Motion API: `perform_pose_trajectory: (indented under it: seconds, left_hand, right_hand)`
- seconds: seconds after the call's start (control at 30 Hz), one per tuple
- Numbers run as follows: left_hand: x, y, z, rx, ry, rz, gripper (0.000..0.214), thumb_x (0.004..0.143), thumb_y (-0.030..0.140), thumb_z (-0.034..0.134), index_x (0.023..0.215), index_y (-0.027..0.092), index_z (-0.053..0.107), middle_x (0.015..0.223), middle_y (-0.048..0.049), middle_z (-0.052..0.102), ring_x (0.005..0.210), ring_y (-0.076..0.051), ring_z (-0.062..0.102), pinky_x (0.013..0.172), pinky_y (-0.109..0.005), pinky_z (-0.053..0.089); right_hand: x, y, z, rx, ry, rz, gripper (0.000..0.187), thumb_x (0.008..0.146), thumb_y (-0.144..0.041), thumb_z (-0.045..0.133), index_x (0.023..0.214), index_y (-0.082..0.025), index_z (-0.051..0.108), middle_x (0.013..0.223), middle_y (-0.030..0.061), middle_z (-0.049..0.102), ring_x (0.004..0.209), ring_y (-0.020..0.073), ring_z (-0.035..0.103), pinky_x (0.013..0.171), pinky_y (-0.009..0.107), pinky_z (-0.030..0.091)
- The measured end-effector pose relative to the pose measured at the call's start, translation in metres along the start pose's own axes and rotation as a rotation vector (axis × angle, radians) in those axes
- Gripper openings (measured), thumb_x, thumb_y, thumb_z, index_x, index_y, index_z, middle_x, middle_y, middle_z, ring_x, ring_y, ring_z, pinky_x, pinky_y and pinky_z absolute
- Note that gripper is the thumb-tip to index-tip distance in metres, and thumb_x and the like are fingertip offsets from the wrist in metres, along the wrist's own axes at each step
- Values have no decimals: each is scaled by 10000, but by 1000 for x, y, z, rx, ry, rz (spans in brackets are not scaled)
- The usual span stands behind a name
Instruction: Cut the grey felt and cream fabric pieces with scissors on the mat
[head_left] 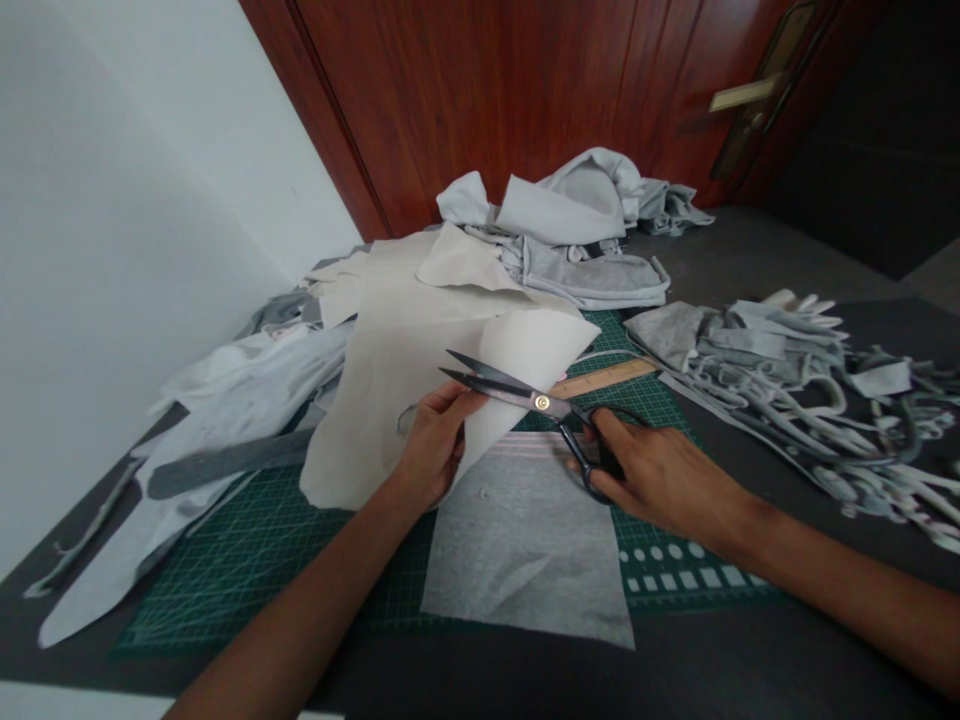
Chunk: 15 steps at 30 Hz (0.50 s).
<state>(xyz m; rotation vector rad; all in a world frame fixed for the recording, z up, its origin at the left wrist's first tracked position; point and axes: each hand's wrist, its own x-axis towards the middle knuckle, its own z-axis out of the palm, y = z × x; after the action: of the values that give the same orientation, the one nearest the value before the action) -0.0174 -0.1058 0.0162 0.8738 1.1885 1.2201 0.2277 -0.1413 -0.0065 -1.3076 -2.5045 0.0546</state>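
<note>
Black-handled scissors are in my right hand, fingers through the loops, with the blades a little apart and pointing left. My left hand pinches the edge of a cream fabric piece, close to the blade tips. The blades lie across this fabric; whether they are cutting into it I cannot tell. Below the scissors a grey fabric rectangle with pale stripes along its top lies flat on a green cutting mat. A wooden ruler rests on the mat behind the scissors.
At the left are white and grey fabric pieces. More folded grey fabric is heaped at the back, before a reddish wooden door. Tangled fabric strips lie on the right. A white wall borders the left side.
</note>
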Motion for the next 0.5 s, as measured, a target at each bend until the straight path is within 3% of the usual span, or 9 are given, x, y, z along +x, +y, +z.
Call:
perform_pose_trajectory:
  seconds: [0.17, 0.33, 0.5]
  left_hand:
    - [-1, 1, 1, -12, -25, -1, 252, 597, 304, 844, 800, 189, 747, 528, 71, 566, 345, -30, 342, 341, -186, 248]
    - [0, 0, 0, -16, 0, -18, 290, 584, 291, 841, 840, 190, 752, 573, 56, 620, 361, -42, 396, 331, -186, 230]
    - [1, 0, -1, -21, 1, -33, 277, 587, 274, 825, 846, 197, 766, 600, 42, 651, 416, -77, 483, 370, -196, 333]
  right_hand:
    - [0, -3, 0, 72, 9, 69, 121, 873, -237, 498, 976, -199, 447, 739, 17, 642, 607, 188, 615, 565, 285, 344]
    - [-1, -5, 0, 78, 11, 88, 149, 846, -255, 516, 968, -200, 450, 755, 28, 646, 632, 195, 611, 582, 288, 344]
    - [-1, -3, 0, 67, -18, 56, 133, 893, -284, 504, 975, -198, 445, 711, 10, 629, 615, 195, 608, 571, 288, 333]
